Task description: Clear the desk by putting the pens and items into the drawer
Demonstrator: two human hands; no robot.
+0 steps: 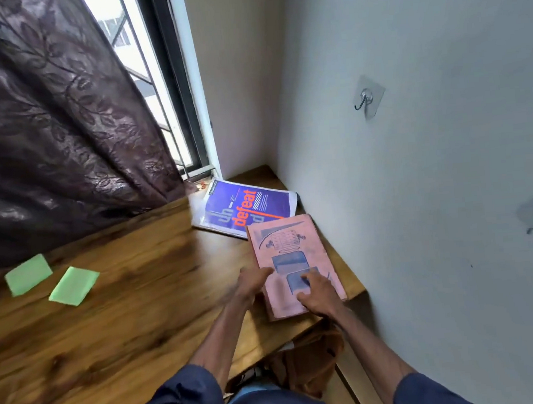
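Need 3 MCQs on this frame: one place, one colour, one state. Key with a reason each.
1. Where does the pink book lie?
A. at the desk's right end, by the wall
B. on the window sill
C. beside the green pads

2. The second book, beyond it, is mainly:
A. yellow
B. blue
C. black

3. The hands are:
A. holding pens
B. both touching the pink book
C. hanging below the desk

Key: 1 A, its long edge runs along the wall. 2 B, the second book's cover is blue with orange lettering. 3 B, the left hand is at its left edge and the right hand is on its cover.
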